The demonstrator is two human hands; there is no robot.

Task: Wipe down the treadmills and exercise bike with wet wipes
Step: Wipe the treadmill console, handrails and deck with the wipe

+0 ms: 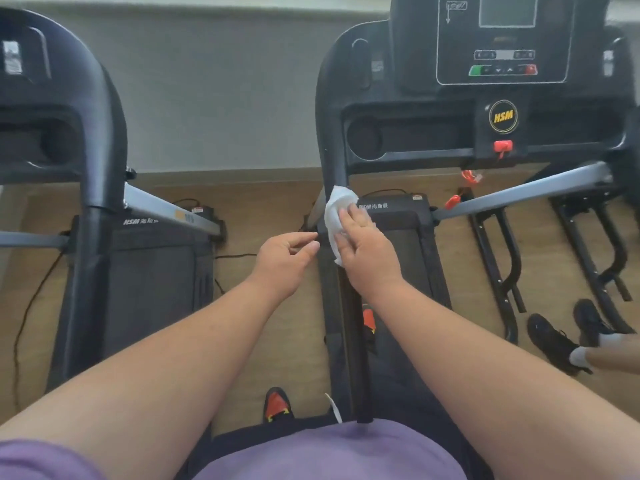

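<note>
**Wet wipe pressed on handrail of right treadmill**

The right hand (363, 251) presses the white wet wipe (337, 216) flat, fingers extended, against the black handrail (334, 161) of the right treadmill (502, 98). The left hand (284, 261) hovers just left, fingers loosely curled, grasping nothing. A second treadmill (86, 140) stands left on the wooden floor (270, 202).
</note>
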